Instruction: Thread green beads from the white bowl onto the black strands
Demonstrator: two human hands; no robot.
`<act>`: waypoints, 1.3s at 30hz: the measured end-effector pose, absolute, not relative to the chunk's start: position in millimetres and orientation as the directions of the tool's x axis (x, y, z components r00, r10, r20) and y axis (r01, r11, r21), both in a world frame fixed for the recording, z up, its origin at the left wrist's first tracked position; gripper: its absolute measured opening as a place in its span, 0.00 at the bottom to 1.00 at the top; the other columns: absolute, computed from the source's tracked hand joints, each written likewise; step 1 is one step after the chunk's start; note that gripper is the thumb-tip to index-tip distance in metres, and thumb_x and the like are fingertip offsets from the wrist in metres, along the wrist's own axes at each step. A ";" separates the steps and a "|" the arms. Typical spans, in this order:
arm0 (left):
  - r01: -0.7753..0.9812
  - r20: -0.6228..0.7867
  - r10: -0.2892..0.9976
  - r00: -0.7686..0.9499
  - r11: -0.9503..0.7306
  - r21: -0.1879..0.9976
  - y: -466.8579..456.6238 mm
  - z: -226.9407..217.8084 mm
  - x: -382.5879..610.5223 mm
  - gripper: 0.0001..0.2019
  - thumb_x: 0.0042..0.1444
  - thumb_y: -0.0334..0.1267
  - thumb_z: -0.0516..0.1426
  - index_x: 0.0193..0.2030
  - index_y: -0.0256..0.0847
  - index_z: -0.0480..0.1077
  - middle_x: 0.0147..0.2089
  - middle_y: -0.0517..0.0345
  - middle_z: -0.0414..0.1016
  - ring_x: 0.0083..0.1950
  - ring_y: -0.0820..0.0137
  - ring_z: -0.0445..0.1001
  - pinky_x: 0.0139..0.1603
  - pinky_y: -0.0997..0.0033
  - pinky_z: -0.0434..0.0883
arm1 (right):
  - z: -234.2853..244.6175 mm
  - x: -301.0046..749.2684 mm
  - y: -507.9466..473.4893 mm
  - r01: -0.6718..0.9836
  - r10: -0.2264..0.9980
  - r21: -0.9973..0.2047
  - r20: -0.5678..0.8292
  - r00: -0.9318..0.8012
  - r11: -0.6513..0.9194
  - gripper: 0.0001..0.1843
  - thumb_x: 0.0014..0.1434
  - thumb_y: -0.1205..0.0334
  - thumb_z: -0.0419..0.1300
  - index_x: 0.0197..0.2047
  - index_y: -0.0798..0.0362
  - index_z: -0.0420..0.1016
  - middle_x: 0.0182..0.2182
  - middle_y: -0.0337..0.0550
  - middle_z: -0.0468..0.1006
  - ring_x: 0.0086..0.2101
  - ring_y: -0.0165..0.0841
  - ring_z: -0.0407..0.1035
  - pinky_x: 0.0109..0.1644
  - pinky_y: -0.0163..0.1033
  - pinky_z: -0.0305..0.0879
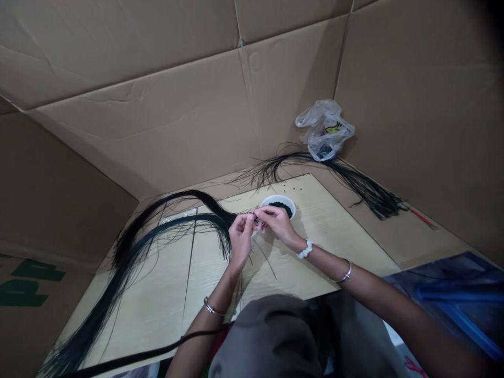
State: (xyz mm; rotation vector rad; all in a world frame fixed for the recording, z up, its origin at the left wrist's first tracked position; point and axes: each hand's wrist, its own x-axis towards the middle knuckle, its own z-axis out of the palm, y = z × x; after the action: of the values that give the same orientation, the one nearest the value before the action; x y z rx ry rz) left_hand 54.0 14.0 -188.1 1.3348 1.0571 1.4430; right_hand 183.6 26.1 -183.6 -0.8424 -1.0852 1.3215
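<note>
My left hand (241, 233) and my right hand (275, 221) meet fingertip to fingertip above the table, both in a pinch. Thin dark strands (269, 261) trail from below the fingers, and my left hand seems to grip one of them. Whatever my right fingertips pinch is too small to make out. Right behind the hands stands a white bowl (292, 202) holding many small black beads (284, 206). To the left, a black bundle of strands (173, 195) and a dark green bundle of strands (129, 257) curve across the table, their ends close to my left hand.
Another black strand bundle (354, 184) lies at the back right beside a clear plastic bag (328, 134) and a red-handled tool (423, 218). A few loose beads dot the pale table (331, 220). Cardboard walls (189, 121) enclose the back and sides.
</note>
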 end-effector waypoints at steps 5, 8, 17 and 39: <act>-0.058 0.252 0.966 -0.052 -0.255 0.965 13.4 -188.1 53.7 0.16 0.59 0.51 0.62 0.35 0.37 0.74 0.25 0.62 0.67 0.26 0.76 0.63 0.27 0.78 0.61 | -184.3 182.2 25.0 -0.320 0.991 -0.943 0.118 -0.061 0.093 0.22 0.53 0.44 0.68 0.33 0.57 0.77 0.19 0.42 0.75 0.21 0.30 0.71 0.23 0.32 0.66; -0.060 0.253 0.966 -0.054 -0.256 0.965 13.1 -188.3 53.2 0.16 0.59 0.50 0.62 0.34 0.37 0.73 0.25 0.63 0.67 0.25 0.77 0.63 0.27 0.78 0.61 | -184.8 181.4 24.6 -0.326 0.990 -0.941 0.123 -0.073 0.093 0.22 0.53 0.44 0.68 0.34 0.57 0.77 0.20 0.41 0.76 0.20 0.30 0.71 0.22 0.31 0.66; -0.041 0.285 0.957 -0.059 -0.287 0.957 14.5 -193.7 50.6 0.14 0.61 0.48 0.60 0.35 0.38 0.73 0.26 0.63 0.68 0.27 0.77 0.64 0.30 0.78 0.62 | -185.1 178.5 22.3 -0.348 0.990 -0.934 0.113 -0.086 0.077 0.22 0.52 0.43 0.68 0.33 0.57 0.77 0.19 0.42 0.76 0.20 0.30 0.70 0.21 0.32 0.66; 0.009 0.258 0.965 -0.046 -0.258 0.966 13.6 -192.5 51.0 0.16 0.60 0.50 0.61 0.35 0.37 0.74 0.24 0.64 0.65 0.25 0.77 0.61 0.27 0.78 0.59 | -185.9 185.1 22.7 -0.351 0.989 -0.929 0.145 -0.043 0.121 0.18 0.55 0.49 0.67 0.36 0.57 0.75 0.22 0.39 0.75 0.20 0.28 0.70 0.23 0.31 0.65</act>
State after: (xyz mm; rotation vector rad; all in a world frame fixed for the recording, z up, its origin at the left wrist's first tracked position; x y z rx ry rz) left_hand 51.0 13.6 -192.5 1.3794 1.1113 1.4334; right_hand 185.1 22.7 -185.9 -0.8169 -1.0529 1.3054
